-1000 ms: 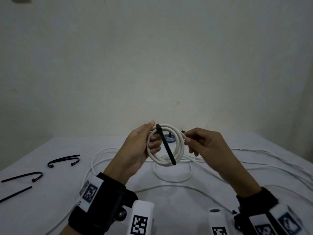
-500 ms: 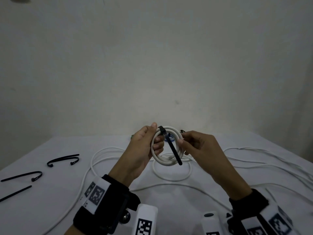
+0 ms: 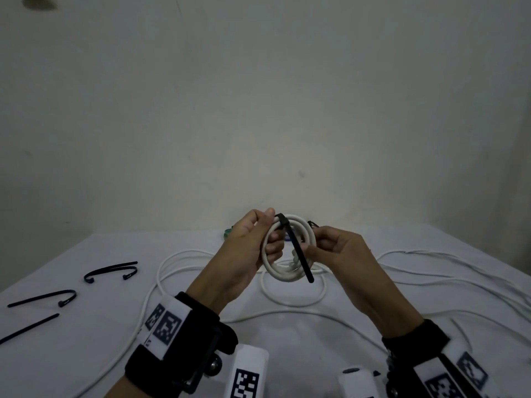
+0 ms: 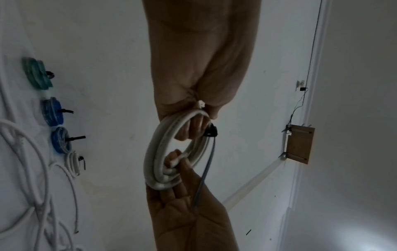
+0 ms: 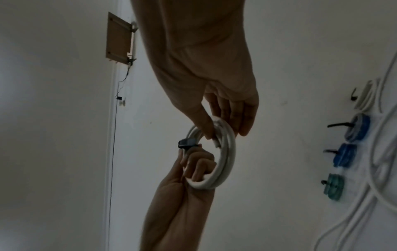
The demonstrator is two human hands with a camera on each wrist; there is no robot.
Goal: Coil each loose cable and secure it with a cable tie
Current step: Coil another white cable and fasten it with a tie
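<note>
Nearest, both wrists wear black straps with white marker tags. Above the counter (image 3: 86, 354) the left hand (image 3: 244, 254) has its grip closed around the left side of a white coiled cable (image 3: 283, 275), fingers hooked through the ring and thumb on top beside the head of a black cable tie (image 3: 298, 251). The tie's strap crosses the coil slantwise, its free end poking out below. The right hand (image 3: 336, 251) pinches the coil's right side between thumb and fingertips, next to the strap. The coil is held upright in the air, clear of the counter.

Under the hands, loose white cables (image 3: 293, 300) loop across the counter. To the left lie three spare black ties (image 3: 110, 271). Farther back, by the wall, sit bundled coils (image 4: 52, 111) in blue, teal and white, each already tied.
</note>
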